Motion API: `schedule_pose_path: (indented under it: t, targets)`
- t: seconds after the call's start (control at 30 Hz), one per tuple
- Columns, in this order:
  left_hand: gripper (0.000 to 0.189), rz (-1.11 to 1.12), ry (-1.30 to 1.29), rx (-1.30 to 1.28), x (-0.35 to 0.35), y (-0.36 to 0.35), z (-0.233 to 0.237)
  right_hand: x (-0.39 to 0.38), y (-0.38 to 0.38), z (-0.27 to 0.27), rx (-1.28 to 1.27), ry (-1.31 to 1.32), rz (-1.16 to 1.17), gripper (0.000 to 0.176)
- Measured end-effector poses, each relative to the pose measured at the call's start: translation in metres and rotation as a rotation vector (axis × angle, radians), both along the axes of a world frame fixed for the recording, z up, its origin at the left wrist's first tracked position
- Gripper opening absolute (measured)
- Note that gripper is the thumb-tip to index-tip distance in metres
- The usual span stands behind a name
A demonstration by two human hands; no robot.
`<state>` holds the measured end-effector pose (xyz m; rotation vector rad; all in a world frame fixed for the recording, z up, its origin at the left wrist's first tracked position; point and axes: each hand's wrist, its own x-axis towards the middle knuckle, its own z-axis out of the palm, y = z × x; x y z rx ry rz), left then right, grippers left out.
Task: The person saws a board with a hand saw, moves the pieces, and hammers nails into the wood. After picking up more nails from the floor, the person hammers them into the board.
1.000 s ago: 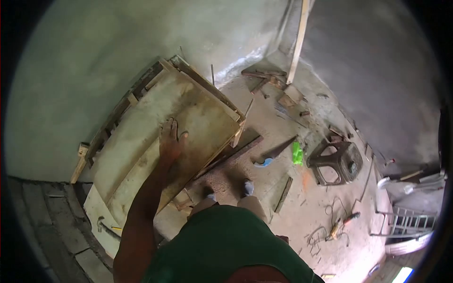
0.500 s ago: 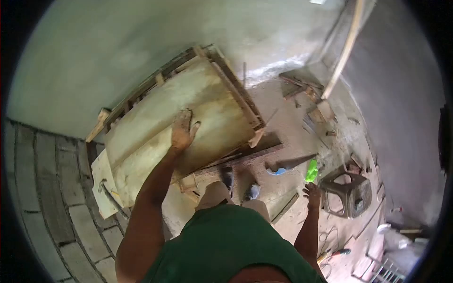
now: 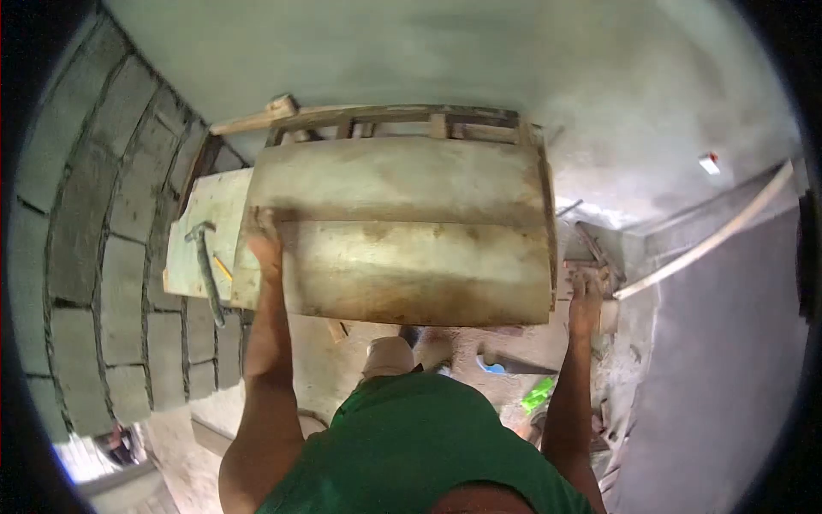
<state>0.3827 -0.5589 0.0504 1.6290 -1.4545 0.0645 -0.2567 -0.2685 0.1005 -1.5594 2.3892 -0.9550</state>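
A large worn plywood sheet [image 3: 411,265] lies on a wooden frame [image 3: 437,124] against the wall. My left hand [image 3: 265,240] rests on the sheet near its left end, fingers stretched out though blurred. Just beyond the sheet's right edge is my right hand [image 3: 586,304], fingers apart, with nothing visible in it. To the left, a smaller pale board [image 3: 193,257] sticks out from under the sheet. On that board lie a hammer [image 3: 208,270] and a yellow pencil-like stick [image 3: 223,267].
A handsaw [image 3: 514,367] with a blue handle lies on the floor, near a bright green object [image 3: 538,395]. Wood scraps [image 3: 591,248] sit in the far right corner, where a long curved wooden strip [image 3: 711,240] leans. A block wall [image 3: 128,214] stands on the left.
The view has swung round, so the sheet now looks nearly level. My left hand has slid toward the sheet's left end. My right hand has moved forward, beside its right edge.
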Motion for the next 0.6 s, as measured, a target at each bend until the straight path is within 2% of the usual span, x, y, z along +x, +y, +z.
schedule_pose_path:
  t: [0.07,0.1,0.17,0.2,0.3,0.33,0.4,0.43,0.47,0.53,0.6]
  targets:
    - [0.047,0.176,-0.012,0.095,0.054,-0.001,0.006,-0.014,-0.051,-0.024,0.100,0.610,-0.015,0.043]
    - [0.046,0.126,0.089,0.140,0.079,-0.004,-0.002,-0.011,-0.073,-0.031,0.087,0.605,0.041,0.043]
    - [0.046,0.041,0.266,0.230,0.118,-0.016,-0.020,-0.008,-0.111,-0.041,0.036,0.197,-0.052,0.050]
    - [0.046,0.005,0.342,0.280,0.127,-0.022,-0.026,-0.007,-0.126,-0.046,0.036,0.196,-0.016,0.050]
    - [0.045,-0.096,0.530,0.325,0.116,-0.021,-0.020,-0.021,-0.149,-0.079,0.063,0.093,-0.027,0.066]
    - [0.045,-0.098,0.597,0.337,0.112,-0.021,-0.020,-0.013,-0.152,-0.072,0.066,0.094,0.001,0.066]
    - [0.045,-0.011,0.332,0.468,0.127,-0.035,-0.038,0.003,-0.157,-0.058,0.359,0.190,-0.051,0.064]
    - [0.045,0.057,0.329,0.486,0.125,-0.034,-0.039,0.009,-0.158,-0.060,0.457,0.226,-0.055,0.063]
    - [0.045,0.122,0.326,0.503,0.117,-0.036,-0.036,0.001,-0.157,-0.075,0.185,0.265,0.117,0.061]
    - [0.045,0.227,0.289,0.501,0.094,-0.024,-0.006,0.011,-0.164,-0.080,-0.091,0.291,0.299,0.059]
    - [0.039,0.307,0.232,0.493,0.089,-0.027,-0.012,0.029,-0.161,-0.068,0.171,0.147,-0.100,0.057]
